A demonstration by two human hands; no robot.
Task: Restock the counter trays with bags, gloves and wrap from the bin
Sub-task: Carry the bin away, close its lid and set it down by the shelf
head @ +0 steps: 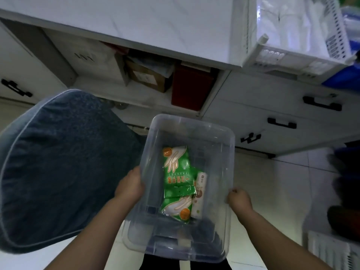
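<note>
A clear plastic bin (212, 133) hangs in front of me above the floor. My left hand (130, 185) grips its left rim and my right hand (238, 197) grips its right rim. Inside lie two green packs of disposable gloves (176, 168), one behind the other, and a white roll of wrap (199, 193) beside them on the right. On the counter at the top right stands a white perforated tray (335, 36) holding white plastic bags (282, 22).
A blue cushioned chair (58, 162) fills the left side, close to the bin. White cabinets with black handles (321, 103) run along under the counter, with an open shelf holding a cardboard box (148, 76) and a red box (191, 88). A white basket (331, 250) sits low right.
</note>
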